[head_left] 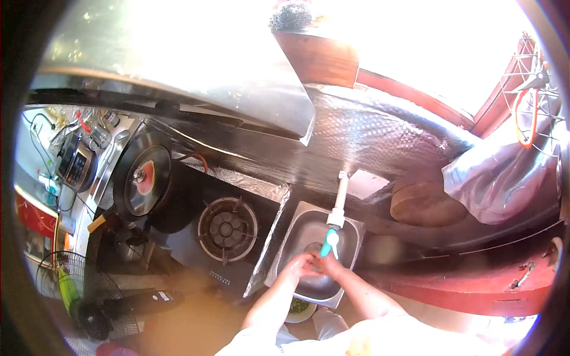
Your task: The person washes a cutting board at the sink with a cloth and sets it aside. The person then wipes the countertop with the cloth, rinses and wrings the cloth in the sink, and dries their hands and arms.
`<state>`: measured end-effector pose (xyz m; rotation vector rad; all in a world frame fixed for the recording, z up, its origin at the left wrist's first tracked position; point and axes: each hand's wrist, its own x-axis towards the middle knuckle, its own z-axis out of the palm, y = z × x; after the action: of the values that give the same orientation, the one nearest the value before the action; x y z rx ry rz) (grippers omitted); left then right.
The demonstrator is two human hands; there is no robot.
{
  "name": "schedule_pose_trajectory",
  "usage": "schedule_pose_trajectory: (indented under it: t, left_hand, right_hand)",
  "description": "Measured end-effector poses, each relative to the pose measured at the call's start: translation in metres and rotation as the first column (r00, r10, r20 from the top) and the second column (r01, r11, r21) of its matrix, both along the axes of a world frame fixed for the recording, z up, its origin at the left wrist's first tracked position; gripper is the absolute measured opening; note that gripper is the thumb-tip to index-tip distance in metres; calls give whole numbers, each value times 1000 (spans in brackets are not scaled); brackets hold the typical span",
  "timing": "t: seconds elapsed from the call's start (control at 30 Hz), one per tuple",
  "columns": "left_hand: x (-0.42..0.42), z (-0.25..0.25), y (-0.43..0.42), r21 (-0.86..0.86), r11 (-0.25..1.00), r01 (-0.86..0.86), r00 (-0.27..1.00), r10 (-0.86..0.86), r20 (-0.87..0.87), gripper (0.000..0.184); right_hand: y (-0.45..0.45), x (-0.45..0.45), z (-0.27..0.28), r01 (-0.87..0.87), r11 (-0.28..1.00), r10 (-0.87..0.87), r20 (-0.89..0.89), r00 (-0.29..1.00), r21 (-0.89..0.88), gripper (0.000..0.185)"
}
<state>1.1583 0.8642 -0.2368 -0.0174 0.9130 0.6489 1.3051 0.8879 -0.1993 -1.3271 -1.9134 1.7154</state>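
Note:
My left hand [304,264] and my right hand [328,266] meet over the steel sink [350,240], just below the tap's outlet. The tap [337,216] has a white pipe and a turquoise-and-white end piece [329,242], which partly covers my right hand. Curled inward, the fingers of my left hand press close against the right one. Anything held between the hands is too small or hidden to make out. Most of my right hand's fingers are out of sight.
Left of the sink is a gas burner [227,230] on a black hob. Beyond it sits a lidded pan [142,178]. A wire-caged fan [74,296] stands lower left. A bowl with green bits [300,308] is below the sink. A plastic bag [504,172] hangs at right.

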Motion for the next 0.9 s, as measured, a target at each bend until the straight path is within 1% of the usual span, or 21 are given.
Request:
schedule_pose_trajectory:
  t: [0.1,0.17,0.2,0.23,0.27,0.3,0.33,0.37,0.4,0.43,0.47,0.5,0.53,0.6,0.63,0.67,0.73,0.77,0.83,0.87,0.9]
  left_hand:
    - [6,14,3,-33,995,-91,987,95,130,32]
    - [10,21,6,51,992,-112,984,103,147,26]
    - [11,24,7,51,993,-107,984,98,148,26]
    - [10,28,9,15,994,-107,992,106,65,27]
    - [8,30,9,-20,994,-109,994,109,-21,28]
    - [6,-2,6,-21,995,-102,995,102,-20,28]
    - [5,-61,0,116,976,-182,983,179,37,32]
    - [9,-93,-1,248,933,-261,965,241,108,37]
    - [17,-95,2,250,936,-247,967,224,118,37]
    - [24,-93,2,-7,897,-442,893,441,90,35]
    - [33,-32,3,-157,824,-545,827,558,62,35]
    - [42,39,5,-286,713,-641,742,670,8,35]
    - [48,30,5,-287,716,-637,746,666,5,35]
    - [53,4,6,102,961,-256,928,274,-253,31]
    - [56,7,7,211,948,-239,902,298,-314,34]
    - [58,-11,8,214,947,-239,903,297,-310,34]
    - [58,-46,8,241,951,-193,831,289,-476,39]
    - [54,-24,10,242,951,-191,830,288,-478,39]
    - [39,48,19,181,974,-134,822,211,-528,54]
    - [27,-4,24,68,991,-118,819,136,-557,69]
    - [26,9,25,147,976,-158,882,207,-423,77]
  right_hand:
    - [-3,4,-21,129,991,-130,-46,990,-33,25]
    - [0,9,-17,446,890,-455,-181,872,-88,23]
    - [2,10,-15,451,888,-459,-180,870,-87,23]
    - [6,9,-9,515,747,-630,-199,751,-422,22]
    - [8,6,1,484,515,-778,-149,611,-708,21]
    - [3,6,12,331,498,-777,-242,582,-802,19]
    - [-2,-1,-8,165,476,-783,-331,526,-864,20]
    - [-13,-17,-9,166,401,-809,-263,525,-901,21]
    - [-20,-27,-8,169,322,-832,-193,520,-932,22]
    - [-22,-24,-16,100,311,-823,-216,525,-945,23]
    - [-22,-22,-28,24,297,-814,-240,529,-955,24]
    - [-20,-27,-38,187,194,-897,-97,432,-963,25]
    - [-18,-26,-50,187,190,-900,-95,426,-964,25]
    - [-16,-26,-75,662,587,-766,-56,640,-466,28]
    - [-11,-24,-86,703,708,-702,36,711,-71,30]
    - [-8,-22,-96,704,707,-703,35,710,-65,30]
    - [-7,-22,-118,736,630,-773,-283,567,-247,31]
    - [-2,-24,-144,736,629,-774,-286,565,-249,31]
    - [12,-20,-189,514,777,-617,-278,736,-363,32]
    - [13,-15,-131,439,860,-492,-200,847,-259,32]
    - [14,-10,-56,338,929,-355,-105,929,-149,33]
